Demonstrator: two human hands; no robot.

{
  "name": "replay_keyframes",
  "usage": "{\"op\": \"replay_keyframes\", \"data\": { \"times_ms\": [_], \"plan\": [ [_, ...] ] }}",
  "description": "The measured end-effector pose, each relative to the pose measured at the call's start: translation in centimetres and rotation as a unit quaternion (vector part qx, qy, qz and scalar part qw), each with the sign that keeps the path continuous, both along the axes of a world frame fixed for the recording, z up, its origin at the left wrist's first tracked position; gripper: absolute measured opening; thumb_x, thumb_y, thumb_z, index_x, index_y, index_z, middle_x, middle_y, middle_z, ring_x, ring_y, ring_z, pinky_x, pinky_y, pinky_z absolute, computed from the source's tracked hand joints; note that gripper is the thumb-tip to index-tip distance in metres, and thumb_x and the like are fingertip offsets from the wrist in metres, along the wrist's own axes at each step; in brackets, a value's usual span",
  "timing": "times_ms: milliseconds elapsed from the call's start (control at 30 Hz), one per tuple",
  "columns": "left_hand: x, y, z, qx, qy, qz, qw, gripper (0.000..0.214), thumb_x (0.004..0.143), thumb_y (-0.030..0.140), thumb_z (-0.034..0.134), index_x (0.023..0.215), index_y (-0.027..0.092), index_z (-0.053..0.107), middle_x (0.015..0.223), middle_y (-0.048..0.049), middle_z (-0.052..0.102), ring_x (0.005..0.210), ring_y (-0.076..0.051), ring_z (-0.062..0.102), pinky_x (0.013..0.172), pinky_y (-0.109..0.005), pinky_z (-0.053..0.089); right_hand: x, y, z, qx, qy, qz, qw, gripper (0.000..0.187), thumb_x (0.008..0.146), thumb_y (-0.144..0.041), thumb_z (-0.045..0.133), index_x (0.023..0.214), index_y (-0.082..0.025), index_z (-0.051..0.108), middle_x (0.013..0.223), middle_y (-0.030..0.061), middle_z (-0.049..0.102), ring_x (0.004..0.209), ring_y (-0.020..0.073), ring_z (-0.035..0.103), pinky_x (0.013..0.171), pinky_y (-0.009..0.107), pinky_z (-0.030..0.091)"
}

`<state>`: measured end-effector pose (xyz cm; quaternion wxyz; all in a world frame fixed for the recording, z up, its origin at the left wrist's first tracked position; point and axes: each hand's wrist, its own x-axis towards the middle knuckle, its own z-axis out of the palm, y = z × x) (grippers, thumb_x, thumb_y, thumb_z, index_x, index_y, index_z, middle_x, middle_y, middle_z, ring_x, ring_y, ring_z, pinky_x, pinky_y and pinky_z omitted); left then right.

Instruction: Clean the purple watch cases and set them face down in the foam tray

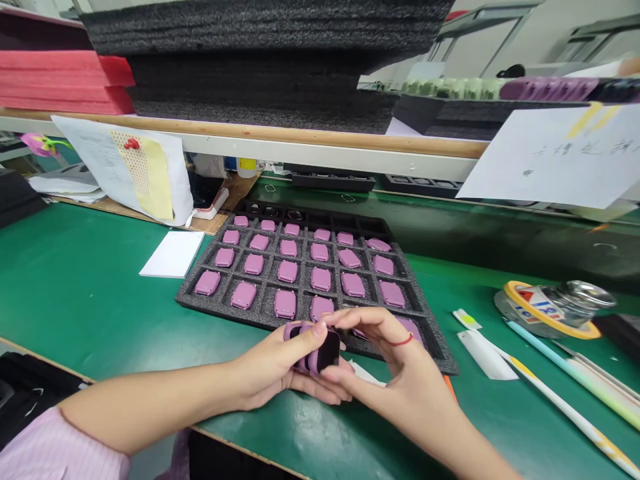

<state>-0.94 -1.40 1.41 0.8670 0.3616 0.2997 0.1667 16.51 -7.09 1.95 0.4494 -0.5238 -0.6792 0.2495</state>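
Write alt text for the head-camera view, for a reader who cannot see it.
The left hand and right hand together hold a small purple part with a dark face above a green table. Just behind lies a black foam tray with rows of matching purple pieces.

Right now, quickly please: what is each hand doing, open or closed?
Left hand: closed, holding the purple case with a dark face.
Right hand: closed, pinching the same purple case.
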Motion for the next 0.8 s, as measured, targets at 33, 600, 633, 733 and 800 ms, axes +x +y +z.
{"op": "replay_keyframes", "data": {
  "times_ms": [33, 600, 633, 733, 800],
  "plan": [
    [-0.1, -0.1, 0.0, 0.01, -0.001, -0.004, 1.0, 0.064, 0.072, 0.072, 0.073, 0.099, 0.014, 0.065, 0.073, -0.0024, 0.067, 0.06, -0.013, 0.067, 0.056, -0.021, 0.052, 0.2, 0.0, 0.3, 0.011, 0.002, 0.0, 1.0, 0.017, 0.083, -0.03, 0.076, 0.096, -0.026, 0.065, 0.108, 0.0057, 0.072, 0.102, 0.0219, 0.073, 0.089, 0.035, 0.061],
    [-0.1, -0.2, 0.2, -0.101, -0.101, -0.003, 0.99, 0.054, 0.074, 0.062, 0.077, 0.083, 0.009, 0.069, 0.07, -0.0038, 0.062, 0.048, -0.004, 0.043, 0.044, -0.019, 0.019, 0.2, 0.4, 1.1, 0.198, -0.038, 0.002, 0.979, 0.016, 0.083, -0.032, 0.079, 0.081, -0.023, 0.065, 0.093, 0.0041, 0.067, 0.089, 0.0183, 0.069, 0.079, 0.03, 0.059],
    [-0.1, -0.1, 0.1, -0.108, -0.106, -0.001, 0.989, 0.053, 0.075, 0.061, 0.076, 0.083, 0.009, 0.07, 0.071, -0.0042, 0.062, 0.046, -0.003, 0.04, 0.043, -0.018, 0.016, 0.1, 0.3, 1.1, 0.199, -0.056, 0.015, 0.978, 0.018, 0.081, -0.033, 0.081, 0.083, -0.023, 0.066, 0.097, 0.0051, 0.067, 0.093, 0.0195, 0.068, 0.08, 0.031, 0.059],
    [0.0, 0.2, -0.2, -0.129, -0.114, 0.009, 0.985, 0.049, 0.078, 0.057, 0.076, 0.084, 0.009, 0.07, 0.075, -0.0061, 0.065, 0.044, -0.001, 0.035, 0.041, -0.017, 0.013, -0.4, 0.1, 0.8, 0.175, -0.081, 0.037, 0.981, 0.014, 0.083, -0.024, 0.078, 0.087, -0.023, 0.065, 0.105, 0.0071, 0.066, 0.09, 0.0181, 0.068, 0.073, 0.028, 0.06],
    [0.0, 0.3, -0.3, -0.143, -0.117, 0.012, 0.983, 0.047, 0.076, 0.055, 0.078, 0.083, 0.009, 0.069, 0.075, -0.0055, 0.064, 0.045, -0.001, 0.036, 0.04, -0.015, 0.015, -0.8, 0.1, 0.5, 0.159, -0.06, 0.038, 0.985, 0.009, 0.087, -0.018, 0.072, 0.084, -0.022, 0.064, 0.104, 0.0069, 0.065, 0.078, 0.014, 0.068, 0.063, 0.024, 0.058]
  ]
}}
